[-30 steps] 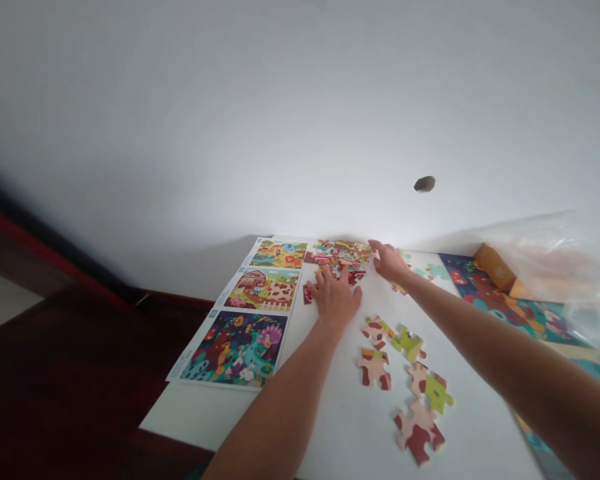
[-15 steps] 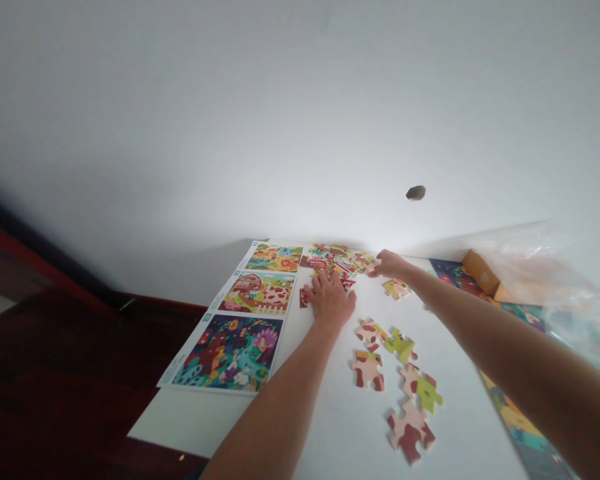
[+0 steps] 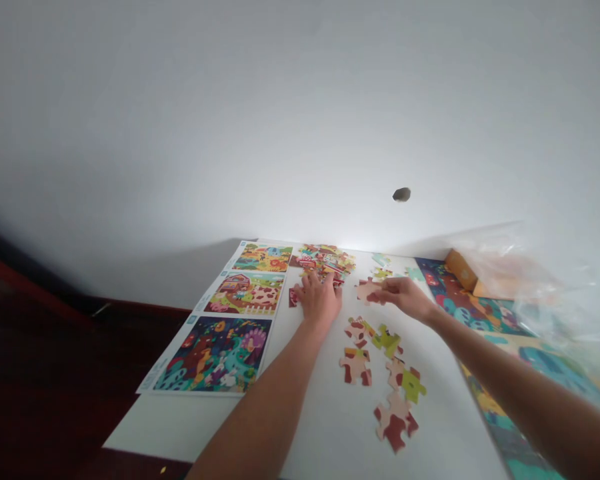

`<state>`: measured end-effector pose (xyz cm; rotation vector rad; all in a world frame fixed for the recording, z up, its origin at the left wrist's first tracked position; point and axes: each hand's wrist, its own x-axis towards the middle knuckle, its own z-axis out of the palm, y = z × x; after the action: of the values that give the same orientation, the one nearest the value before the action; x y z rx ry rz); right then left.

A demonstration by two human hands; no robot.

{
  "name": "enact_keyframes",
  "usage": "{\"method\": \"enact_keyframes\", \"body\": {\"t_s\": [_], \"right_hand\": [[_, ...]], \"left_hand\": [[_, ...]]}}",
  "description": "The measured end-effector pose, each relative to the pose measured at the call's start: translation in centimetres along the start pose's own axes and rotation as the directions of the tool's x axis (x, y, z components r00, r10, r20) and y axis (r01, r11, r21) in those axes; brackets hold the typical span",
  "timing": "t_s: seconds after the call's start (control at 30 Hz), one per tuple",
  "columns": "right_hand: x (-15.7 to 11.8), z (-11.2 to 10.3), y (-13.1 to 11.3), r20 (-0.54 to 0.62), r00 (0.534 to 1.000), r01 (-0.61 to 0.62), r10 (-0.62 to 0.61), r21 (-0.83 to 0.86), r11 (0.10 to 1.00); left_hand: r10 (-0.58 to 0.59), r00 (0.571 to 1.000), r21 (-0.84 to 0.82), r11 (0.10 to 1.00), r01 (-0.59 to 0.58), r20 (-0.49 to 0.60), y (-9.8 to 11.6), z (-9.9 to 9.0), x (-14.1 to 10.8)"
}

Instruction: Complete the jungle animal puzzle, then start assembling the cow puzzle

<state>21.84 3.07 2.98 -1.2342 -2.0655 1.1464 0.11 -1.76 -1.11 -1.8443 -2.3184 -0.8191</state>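
Between the fingertips of my right hand [image 3: 403, 295] is a pink-and-brown puzzle piece [image 3: 367, 291], held just over the white table. My left hand [image 3: 320, 300] rests palm down with fingers spread, its fingertips at the near edge of a heap of puzzle pieces [image 3: 325, 259]. A dark red piece [image 3: 293, 297] lies beside its thumb side. Closer to me, several cow-patterned and green pieces lie in a loose group, among them a brown-patched piece [image 3: 395, 420], a green piece [image 3: 386, 341] and a pink piece with an orange edge [image 3: 356, 367].
At the left lies a picture sheet [image 3: 213, 353] with three printed scenes. Along the right are colourful puzzle boards [image 3: 480, 303], an orange box [image 3: 463, 270] and a clear plastic bag [image 3: 515, 273]. A white wall [image 3: 300, 133] with a hole rises behind the table [image 3: 325, 413].
My right hand has come back from the far side of the heap toward me, now with a pink-and-brown piece in its fingers. My left hand stays by the heap. The view has shifted slightly.
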Motion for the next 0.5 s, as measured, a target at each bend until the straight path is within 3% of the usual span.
{"method": "enact_keyframes", "body": {"t_s": [0.2, 0.3, 0.4, 0.5], "right_hand": [[-3.6, 2.5, 1.0, 0.162, 0.985, 0.043, -0.065, 0.134, 0.990], [-3.7, 3.1, 1.1, 0.132, 0.974, 0.191, -0.184, -0.042, 0.981], [-3.1, 3.2, 1.6, 0.040, 0.925, 0.373, -0.377, -0.278, 0.885], [-2.5, 3.4, 2.2, -0.014, 0.887, 0.421, -0.461, -0.384, 0.822]], "left_hand": [[0.004, 1.000, -0.015, 1.000, -0.004, 0.009, 0.2, -0.3, 0.0], [0.079, 0.996, -0.040, 0.996, -0.080, -0.031, 0.6, -0.7, 0.2], [0.210, 0.977, -0.092, 0.973, -0.212, -0.032, 0.6, -0.9, 0.4], [0.137, 0.991, -0.066, 0.988, -0.137, -0.006, 0.3, -0.7, 0.5]]}}
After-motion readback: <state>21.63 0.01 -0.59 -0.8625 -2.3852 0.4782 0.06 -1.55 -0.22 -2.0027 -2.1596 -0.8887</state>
